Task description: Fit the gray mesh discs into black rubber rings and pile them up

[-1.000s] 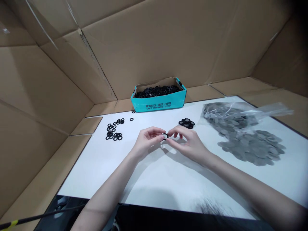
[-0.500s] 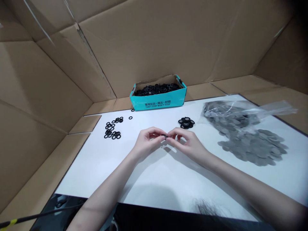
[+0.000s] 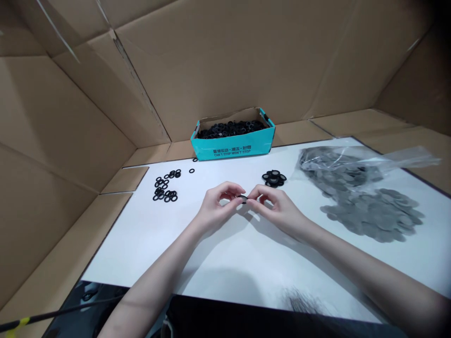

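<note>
Both hands are meeting just in front of the teal box (image 3: 232, 141), over the middle of the white counter (image 3: 225, 253). The left hand (image 3: 214, 209) and right hand (image 3: 278, 209) are pinching one small black ring (image 3: 242, 199) between their fingers, fingertips closing on it from either side; whether a grey disc is already seated in it is too small to tell.

Judging by the piles, little is done: a small cluster of finished pieces (image 3: 274, 178) is lying right of the box and slightly nearer. Much is left: loose rings (image 3: 165, 188) are lying left of the box, more are filling the box, and a big heap of grey discs (image 3: 373, 213) is spilling from a plastic bag (image 3: 352, 164) far to the box's right.

Both wrists are hovering low, forearms angling inward, fingers curling.
</note>
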The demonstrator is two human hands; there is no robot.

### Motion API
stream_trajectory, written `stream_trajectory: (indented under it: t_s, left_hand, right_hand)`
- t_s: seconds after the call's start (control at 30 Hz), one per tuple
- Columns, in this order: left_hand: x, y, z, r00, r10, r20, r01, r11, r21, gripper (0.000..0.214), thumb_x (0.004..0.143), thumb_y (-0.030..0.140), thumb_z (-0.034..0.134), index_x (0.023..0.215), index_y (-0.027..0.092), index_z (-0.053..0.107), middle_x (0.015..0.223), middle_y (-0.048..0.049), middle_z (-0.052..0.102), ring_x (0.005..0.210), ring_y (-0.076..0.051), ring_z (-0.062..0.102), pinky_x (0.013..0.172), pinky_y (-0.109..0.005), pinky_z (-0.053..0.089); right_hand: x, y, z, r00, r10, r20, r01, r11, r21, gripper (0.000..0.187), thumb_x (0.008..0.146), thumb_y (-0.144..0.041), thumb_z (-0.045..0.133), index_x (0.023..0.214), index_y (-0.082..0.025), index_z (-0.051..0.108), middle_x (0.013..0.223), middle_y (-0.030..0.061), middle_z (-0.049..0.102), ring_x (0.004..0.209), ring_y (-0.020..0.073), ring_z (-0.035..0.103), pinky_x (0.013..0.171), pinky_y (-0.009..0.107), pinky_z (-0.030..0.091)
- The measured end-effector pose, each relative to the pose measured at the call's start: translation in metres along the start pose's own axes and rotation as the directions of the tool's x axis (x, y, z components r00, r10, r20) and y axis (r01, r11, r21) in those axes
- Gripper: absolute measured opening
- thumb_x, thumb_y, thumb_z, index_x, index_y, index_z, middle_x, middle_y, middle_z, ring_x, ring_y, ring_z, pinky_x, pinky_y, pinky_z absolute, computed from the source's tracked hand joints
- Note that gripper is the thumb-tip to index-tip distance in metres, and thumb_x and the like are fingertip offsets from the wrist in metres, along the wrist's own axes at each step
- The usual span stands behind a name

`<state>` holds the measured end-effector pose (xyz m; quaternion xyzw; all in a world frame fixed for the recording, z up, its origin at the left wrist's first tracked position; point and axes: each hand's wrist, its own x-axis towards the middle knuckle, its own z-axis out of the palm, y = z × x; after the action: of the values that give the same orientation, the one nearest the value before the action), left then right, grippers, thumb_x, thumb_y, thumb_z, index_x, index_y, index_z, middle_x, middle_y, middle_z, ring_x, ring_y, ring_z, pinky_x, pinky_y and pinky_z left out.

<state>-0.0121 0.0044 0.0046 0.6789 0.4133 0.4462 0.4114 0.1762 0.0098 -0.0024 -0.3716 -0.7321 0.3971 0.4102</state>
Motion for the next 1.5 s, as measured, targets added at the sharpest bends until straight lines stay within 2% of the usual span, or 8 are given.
stream_trajectory:
  t_s: [0.2,0.43,0.67,0.83,1.0,1.23,1.5]
  left_hand:
    - [0.001,0.000,-0.001,1.000,0.017,0.000,-0.017,1.000,0.007,0.013,0.084,0.026,0.068,0.093,0.016,0.065,0.094,-0.0066,0.067,0.083,-0.014,0.061,0.078,-0.027,0.050]
    - [0.001,-0.001,-0.003,0.998,0.037,0.044,-0.039,0.998,0.051,0.011,0.085,0.025,0.066,0.092,0.017,0.063,0.091,-0.0058,0.065,0.084,-0.015,0.061,0.078,-0.028,0.051]
    - [0.000,0.004,-0.001,0.996,0.082,0.018,-0.083,0.991,0.106,0.008,0.086,0.023,0.063,0.089,0.017,0.062,0.087,-0.0045,0.065,0.081,-0.014,0.061,0.077,-0.027,0.052]
    - [0.000,0.002,-0.003,0.987,0.127,0.099,-0.145,0.971,0.192,0.006,0.087,0.019,0.060,0.093,0.017,0.062,0.089,-0.0043,0.066,0.081,-0.013,0.062,0.078,-0.026,0.052]
    - [-0.001,-0.003,-0.002,0.980,0.154,0.125,-0.184,0.942,0.280,0.010,0.087,0.013,0.057,0.096,0.017,0.062,0.091,-0.0033,0.068,0.080,-0.013,0.063,0.076,-0.025,0.051]
    - [-0.002,-0.007,0.001,0.977,0.146,0.158,-0.183,0.951,0.249,0.016,0.090,0.012,0.054,0.102,0.018,0.061,0.098,-0.0043,0.068,0.084,-0.013,0.065,0.078,-0.027,0.055]
    - [-0.003,-0.007,0.005,0.984,0.151,0.092,-0.166,0.967,0.194,0.011,0.090,0.016,0.058,0.101,0.018,0.061,0.098,-0.0052,0.066,0.082,-0.012,0.065,0.075,-0.025,0.055]
  right_hand:
    - [0.000,0.001,-0.001,1.000,0.002,0.002,-0.002,1.000,0.006,0.020,0.089,-0.034,0.057,0.076,-0.020,0.060,0.073,0.0021,0.064,0.067,0.0149,0.058,0.057,0.026,0.044]
    - [0.000,0.001,-0.002,1.000,0.008,0.014,-0.007,1.000,-0.029,0.018,0.090,-0.034,0.056,0.077,-0.020,0.060,0.075,0.0025,0.063,0.068,0.0149,0.056,0.052,0.024,0.041]
    - [0.000,0.003,-0.001,1.000,0.003,0.006,-0.003,0.999,-0.036,0.018,0.090,-0.032,0.055,0.077,-0.020,0.059,0.075,0.0025,0.063,0.068,0.0151,0.055,0.053,0.025,0.041]
    - [0.000,0.005,0.000,0.999,-0.049,-0.009,0.049,0.996,-0.080,0.017,0.090,-0.029,0.055,0.076,-0.020,0.060,0.074,0.0021,0.064,0.067,0.0148,0.057,0.056,0.026,0.043]
    - [0.001,0.010,-0.002,0.989,-0.146,-0.003,0.143,0.972,-0.184,0.013,0.090,-0.023,0.055,0.078,-0.020,0.060,0.076,0.0026,0.066,0.069,0.0157,0.058,0.060,0.028,0.042]
    - [0.001,0.013,-0.004,0.970,-0.243,0.006,0.236,0.937,-0.256,0.014,0.091,-0.019,0.055,0.078,-0.020,0.058,0.076,0.0031,0.064,0.074,0.0171,0.058,0.066,0.030,0.043]
    - [0.001,0.008,-0.002,0.985,-0.173,-0.011,0.168,0.967,-0.190,0.017,0.090,-0.020,0.056,0.073,-0.020,0.057,0.071,0.0010,0.062,0.066,0.0138,0.054,0.060,0.027,0.041]
